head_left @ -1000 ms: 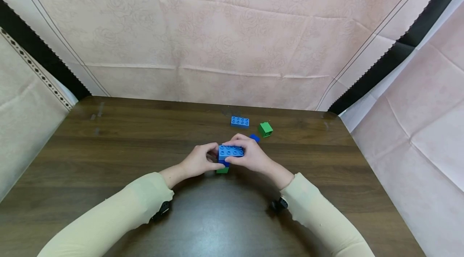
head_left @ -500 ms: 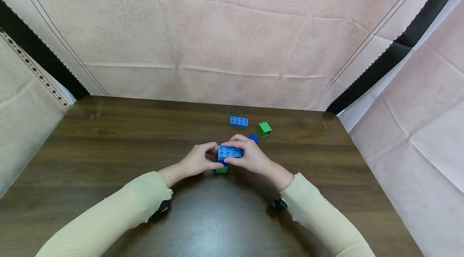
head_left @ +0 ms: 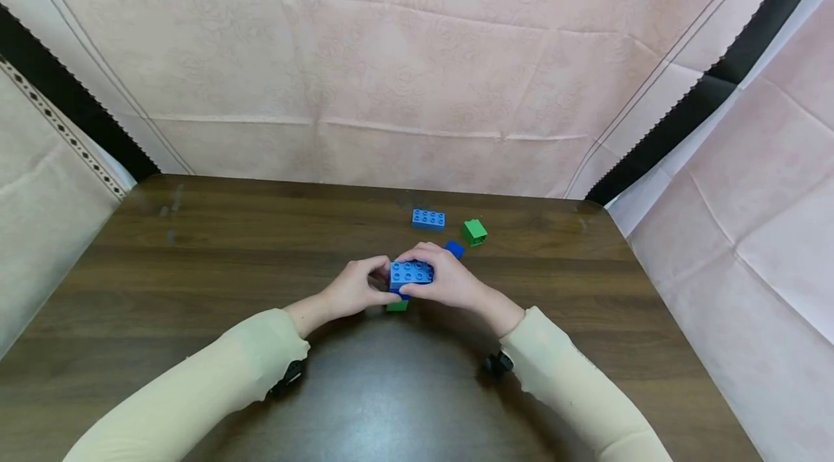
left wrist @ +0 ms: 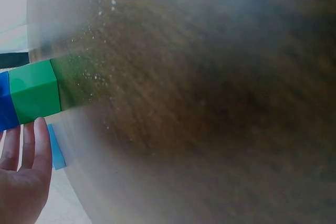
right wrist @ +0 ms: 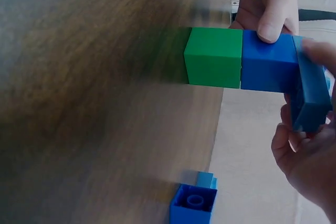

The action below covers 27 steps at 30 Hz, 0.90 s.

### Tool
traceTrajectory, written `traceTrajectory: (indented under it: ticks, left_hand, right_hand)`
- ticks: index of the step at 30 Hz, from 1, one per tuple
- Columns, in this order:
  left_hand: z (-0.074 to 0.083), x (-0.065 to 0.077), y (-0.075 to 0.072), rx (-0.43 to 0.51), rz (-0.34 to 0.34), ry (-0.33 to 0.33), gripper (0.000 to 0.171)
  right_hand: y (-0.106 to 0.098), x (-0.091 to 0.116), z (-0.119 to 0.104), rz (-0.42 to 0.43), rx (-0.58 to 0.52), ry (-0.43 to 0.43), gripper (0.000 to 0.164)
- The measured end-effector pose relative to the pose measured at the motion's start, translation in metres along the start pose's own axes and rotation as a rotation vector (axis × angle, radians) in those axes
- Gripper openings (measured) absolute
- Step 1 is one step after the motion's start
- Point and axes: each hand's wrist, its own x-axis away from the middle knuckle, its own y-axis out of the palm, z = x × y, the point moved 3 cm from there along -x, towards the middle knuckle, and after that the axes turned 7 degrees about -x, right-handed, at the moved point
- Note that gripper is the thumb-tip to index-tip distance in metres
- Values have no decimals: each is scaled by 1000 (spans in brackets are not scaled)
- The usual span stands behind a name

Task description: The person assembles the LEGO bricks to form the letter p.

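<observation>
A small tower stands on the table in front of me: a green block [right wrist: 214, 59] at the bottom, a dark blue block [right wrist: 269, 66] on it, and a light blue eight-stud brick [head_left: 411, 273] on top. The top brick overhangs to the right. My left hand [head_left: 355, 288] holds the dark blue block, its thumb on the near face in the right wrist view. With thumb and fingers on its near and far sides, my right hand [head_left: 449, 277] pinches the light blue brick. In the left wrist view the fingers [left wrist: 42, 145] lie along the tower's side.
Beyond the right hand lie a dark blue block [head_left: 455, 249], a green block [head_left: 474, 232] on its side and another light blue brick [head_left: 428, 219]. The brown wooden table [head_left: 228, 252] ends at a pale cloth backdrop [head_left: 404, 85].
The head view has drifted very slightly. My right hand has shifted a little left along the light blue brick, while the tower and left hand stay in place.
</observation>
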Motion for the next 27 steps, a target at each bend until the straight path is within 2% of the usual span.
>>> traceTrajectory:
  ticks: [9, 18, 27]
  left_hand:
    - [2, 0, 0, 8, -10, 18, 26]
    - [2, 1, 0, 0, -2, 30, 25]
    - [2, 0, -1, -15, -13, -18, 27]
  right_hand:
    - [2, -4, -2, 27, -43, 10, 31]
    - [4, 0, 2, 42, -31, 9, 35]
    - [-6, 10, 6, 39, -38, 42, 43]
